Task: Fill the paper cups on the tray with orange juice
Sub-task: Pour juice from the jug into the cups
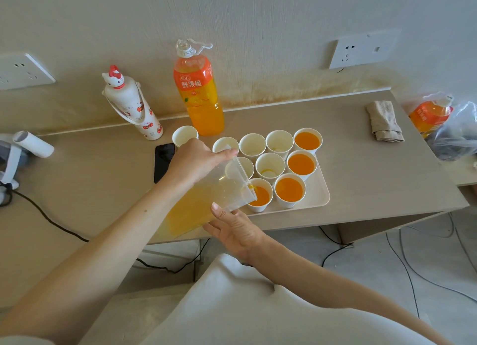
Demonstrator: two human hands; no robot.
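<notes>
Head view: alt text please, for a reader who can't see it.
A person's left hand tilts a clear pitcher, pouring orange juice into a front paper cup on a white tray, while the right hand steadies the pitcher from below. Three full cups stand to its right; the other cups look nearly empty. An orange juice bottle stands behind.

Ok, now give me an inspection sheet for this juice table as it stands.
Surface: beige table, no spills seen.
Job's things: tray of paper cups; three full, front cup being filled from clear jug; juice bottle behind.
Clutter: spare cup off the tray, phone, flask, folded cloth, bag with another bottle.
Grippers: left hand grips the jug; right hand supports it underneath.
Cables: black cable on table; more on floor.
Surroundings: wall sockets.
</notes>
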